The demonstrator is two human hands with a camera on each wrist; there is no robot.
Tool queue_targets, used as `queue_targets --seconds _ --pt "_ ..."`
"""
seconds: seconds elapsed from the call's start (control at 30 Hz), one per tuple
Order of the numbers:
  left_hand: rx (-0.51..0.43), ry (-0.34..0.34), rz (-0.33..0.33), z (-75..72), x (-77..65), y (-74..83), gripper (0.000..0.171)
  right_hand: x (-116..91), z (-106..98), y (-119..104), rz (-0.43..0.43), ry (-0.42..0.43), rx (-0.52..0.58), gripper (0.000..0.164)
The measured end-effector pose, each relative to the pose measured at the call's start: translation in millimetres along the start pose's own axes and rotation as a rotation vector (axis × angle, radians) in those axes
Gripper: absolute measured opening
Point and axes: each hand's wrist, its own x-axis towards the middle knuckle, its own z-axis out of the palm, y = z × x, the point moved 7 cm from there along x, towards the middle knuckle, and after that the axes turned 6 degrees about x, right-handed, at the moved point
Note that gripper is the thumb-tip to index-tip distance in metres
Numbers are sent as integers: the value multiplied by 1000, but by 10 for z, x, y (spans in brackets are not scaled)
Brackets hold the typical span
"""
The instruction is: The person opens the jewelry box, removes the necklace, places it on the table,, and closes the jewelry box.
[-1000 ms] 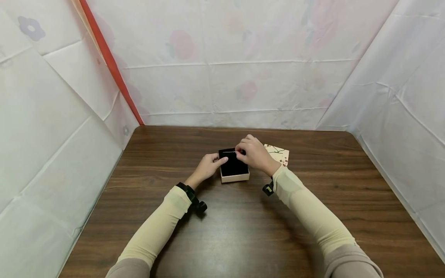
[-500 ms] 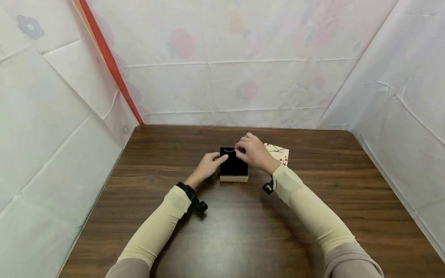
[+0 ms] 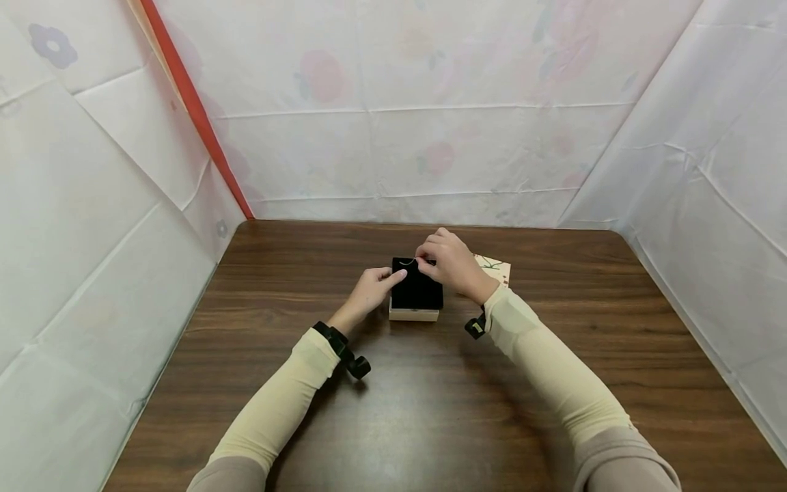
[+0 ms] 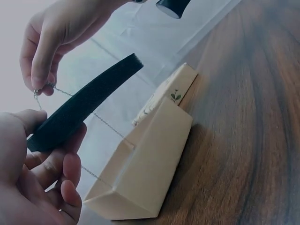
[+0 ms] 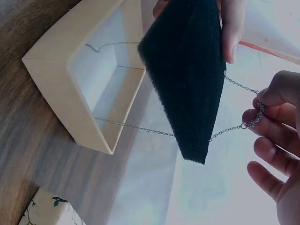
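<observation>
My left hand [image 3: 367, 292] grips a black velvety pad [image 3: 417, 290] between thumb and fingers, raised and tilted over a small cream cardboard box [image 3: 414, 316]. In the left wrist view the pad [image 4: 93, 96] stands above the box [image 4: 157, 154]. A thin silver chain necklace [image 5: 145, 128] passes the pad, and its two strands run down into the box's white interior. On the pad's other side, my right hand [image 3: 451, 265] pinches the chain's extender end between thumb and index finger. The pendant, if any, is hidden.
The cream box lid [image 3: 494, 268] with a branch and flower print lies right of the box, partly behind my right hand. The brown wooden table [image 3: 387, 410] reaches back to a white patterned curtain [image 3: 393, 116]. Black cameras sit on both wrists.
The pad has risen out of the box and shifted slightly away and to the right. My right hand has moved a little farther away with the chain, whose visible part now sags.
</observation>
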Motion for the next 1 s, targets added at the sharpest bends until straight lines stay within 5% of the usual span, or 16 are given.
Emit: queue_targets --seconds 0.17,0.33,1.0 --pt "-47 10 -37 15 2 -11 33 0 -19 -1 -5 4 2 7" --pt "-113 26 -86 4 -4 -49 44 6 -12 -2 -11 -7 1 8" --pt "-56 58 -139 24 -51 -87 30 18 -20 -33 5 -29 40 9"
